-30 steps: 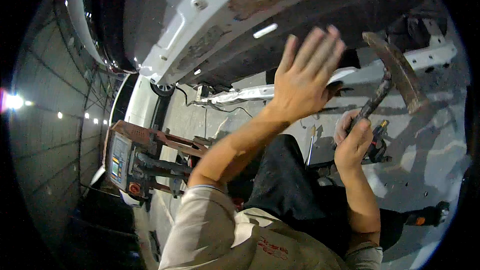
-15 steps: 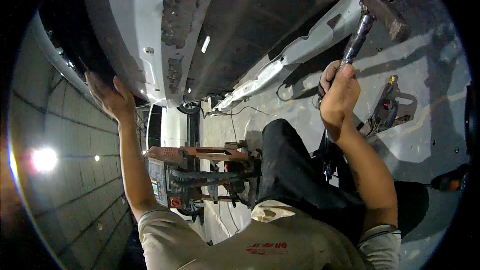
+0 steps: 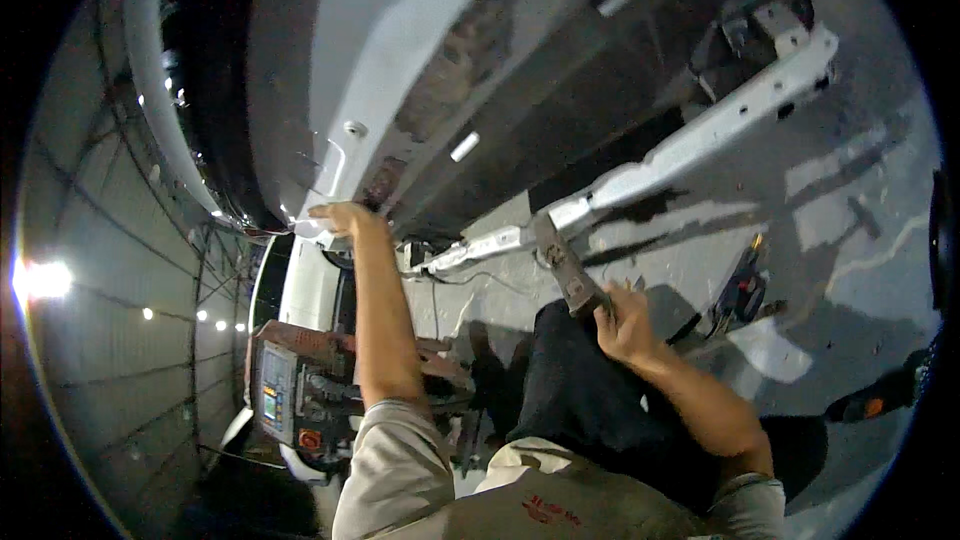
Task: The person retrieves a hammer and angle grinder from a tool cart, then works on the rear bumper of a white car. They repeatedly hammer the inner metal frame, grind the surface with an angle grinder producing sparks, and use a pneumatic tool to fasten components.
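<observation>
My left hand rests at the near end of a pale car body panel, its fingers stretched out over the panel's edge. Rusty, bare-looking patches run along this panel. In my right hand is a hammer, gripped by its handle with the worn metal head above my thigh. Most of the handle is hidden by the head and my fingers. Just beyond the hammer head, a long pale metal rail with holes stretches up to the right along the car's dark inside.
A reddish machine with a control panel stands at lower left, by my left arm. On the grey floor to the right lies a dark hand tool. A thin cable crosses the floor. Behind the machine is a white vehicle.
My left hand has moved right and slightly down, onto the panel's end. My right hand has lowered the raised hammer down and left. The view has shifted around the car.
</observation>
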### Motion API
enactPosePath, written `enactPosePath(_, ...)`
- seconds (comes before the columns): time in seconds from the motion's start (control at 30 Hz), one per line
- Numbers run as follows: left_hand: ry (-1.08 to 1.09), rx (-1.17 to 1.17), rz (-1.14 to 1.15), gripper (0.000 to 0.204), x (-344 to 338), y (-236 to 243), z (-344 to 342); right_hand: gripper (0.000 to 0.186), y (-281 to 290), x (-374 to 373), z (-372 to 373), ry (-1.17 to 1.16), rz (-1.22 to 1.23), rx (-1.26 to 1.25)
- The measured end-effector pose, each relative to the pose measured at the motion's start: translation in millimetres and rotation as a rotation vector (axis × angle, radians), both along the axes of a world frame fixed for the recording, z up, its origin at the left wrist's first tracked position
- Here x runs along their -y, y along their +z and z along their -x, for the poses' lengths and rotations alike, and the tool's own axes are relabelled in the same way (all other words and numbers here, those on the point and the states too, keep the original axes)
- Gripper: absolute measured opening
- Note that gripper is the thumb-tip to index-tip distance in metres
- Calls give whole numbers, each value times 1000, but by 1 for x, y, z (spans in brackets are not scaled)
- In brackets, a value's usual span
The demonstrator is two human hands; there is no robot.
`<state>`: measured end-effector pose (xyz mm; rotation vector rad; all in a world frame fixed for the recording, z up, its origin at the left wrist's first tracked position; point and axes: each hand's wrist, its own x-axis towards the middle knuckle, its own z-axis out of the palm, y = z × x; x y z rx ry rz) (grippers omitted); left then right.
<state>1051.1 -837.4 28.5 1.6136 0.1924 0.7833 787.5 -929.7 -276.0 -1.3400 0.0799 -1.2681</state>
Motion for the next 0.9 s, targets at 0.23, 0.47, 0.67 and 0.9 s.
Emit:
enactPosePath(0.23,-14,175,169,88,11,-6,1,23,-15,1,8,101,-66,-104)
enactPosePath(0.47,-59,328,24,93,72,-41,41,41,13,14,5,181,-423,-145)
enactPosePath(0.67,34,997,-837,96,122,-81,86,49,19,13,-11,185,-558,-15)
enactPosePath(0.9,-372,1359,-1380,89,180,-73,144,44,25,51,5,15,-856,238)
